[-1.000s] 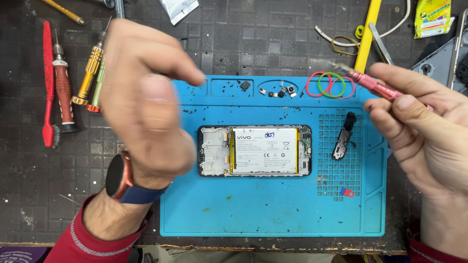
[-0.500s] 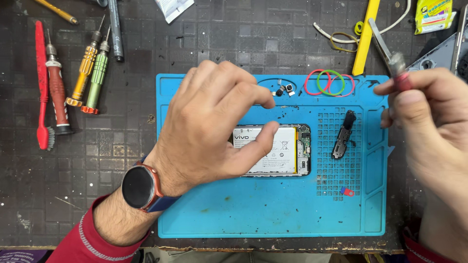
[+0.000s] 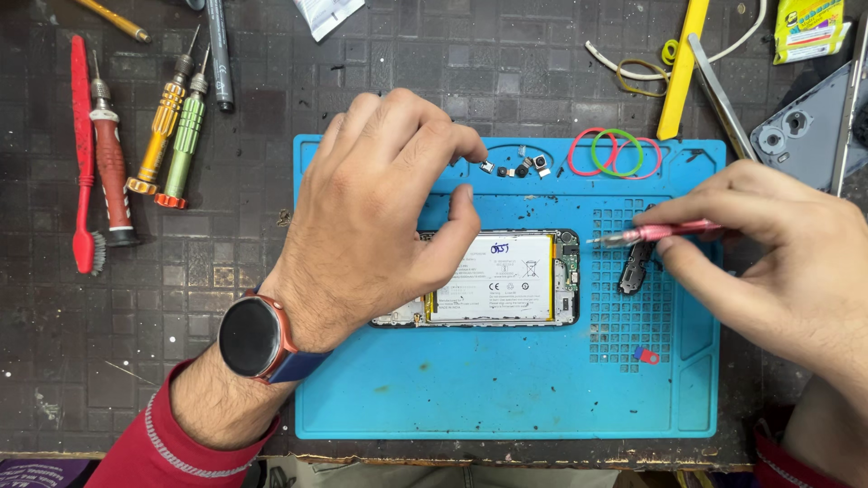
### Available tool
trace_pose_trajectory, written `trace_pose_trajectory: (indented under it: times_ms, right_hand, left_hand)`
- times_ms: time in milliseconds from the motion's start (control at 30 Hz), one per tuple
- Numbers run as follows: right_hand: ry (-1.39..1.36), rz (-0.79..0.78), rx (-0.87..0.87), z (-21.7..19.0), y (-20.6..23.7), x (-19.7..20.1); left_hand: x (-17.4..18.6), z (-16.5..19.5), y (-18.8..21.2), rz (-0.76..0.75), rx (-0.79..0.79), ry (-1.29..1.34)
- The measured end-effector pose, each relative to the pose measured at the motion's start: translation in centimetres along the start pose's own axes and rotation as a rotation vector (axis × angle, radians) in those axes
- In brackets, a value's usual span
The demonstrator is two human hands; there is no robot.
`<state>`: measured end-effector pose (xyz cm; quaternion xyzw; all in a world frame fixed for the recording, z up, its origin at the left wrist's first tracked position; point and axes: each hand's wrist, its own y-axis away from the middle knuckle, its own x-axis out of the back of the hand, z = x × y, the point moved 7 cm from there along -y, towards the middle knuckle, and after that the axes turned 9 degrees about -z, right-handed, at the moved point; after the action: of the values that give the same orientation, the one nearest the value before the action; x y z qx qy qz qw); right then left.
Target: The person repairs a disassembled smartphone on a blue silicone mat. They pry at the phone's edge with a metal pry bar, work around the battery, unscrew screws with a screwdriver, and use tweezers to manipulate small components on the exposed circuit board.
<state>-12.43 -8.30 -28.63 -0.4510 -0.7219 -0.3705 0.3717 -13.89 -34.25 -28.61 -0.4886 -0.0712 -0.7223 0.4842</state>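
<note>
Phone [image 3: 506, 278] with its back cover off lies flat in the middle of a blue mat [image 3: 506, 398] on the dark table [image 3: 181, 298]. Its long axis runs left to right, and the end with the small circuit board points right. The white battery faces up.

The left hand [image 3: 380, 208] hangs over the phone's left end, covering it; fingers are curled and pinched together just short of a few tiny loose parts [image 3: 517, 167] at the mat's far edge. Whether it grips anything, I cannot tell.

The right hand [image 3: 778, 244] grips a thin pink tool [image 3: 655, 233], lying nearly level, tip pointing left toward the phone's right end. A small black part [image 3: 633, 271] lies on the mat just beneath the tool.

Half a second ago the left hand covered more of the phone, and the right hand held the tool up at the far right, clear of the mat. Now the tool is lowered beside the phone.
</note>
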Motion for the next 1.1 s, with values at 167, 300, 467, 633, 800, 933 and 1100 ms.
trace_pose_trajectory:
  times_ms: [167,300,467,633,800,933,1100]
  right_hand:
    - [0.007,-0.085,-0.110,1.1,0.0,-0.8]
    - [0.044,-0.088,-0.128,1.4,0.1,-0.9]
    - [0.014,-0.077,-0.105,1.3,0.2,-0.9]
    - [0.028,-0.077,-0.107,1.4,0.2,-0.9]
    - [0.028,-0.065,-0.094,1.3,0.2,-0.9]
    - [0.058,-0.074,-0.113,1.4,0.1,-1.0]
    - [0.048,-0.078,-0.110,1.0,0.2,-1.1]
  left_hand:
    - [-0.3,-0.1,0.0,-0.006,0.005,0.013]
    - [-0.4,-0.1,-0.1,-0.018,0.003,0.015]
    - [-0.7,0.4,-0.2,-0.062,-0.012,0.041]
    - [-0.9,0.9,-0.4,-0.096,-0.033,0.041]
    - [-1.2,1.2,-0.4,-0.121,-0.044,0.043]
    - [-1.3,1.2,-0.4,-0.124,-0.046,0.031]
    - [-1.4,1.4,-0.3,-0.135,-0.086,0.057]
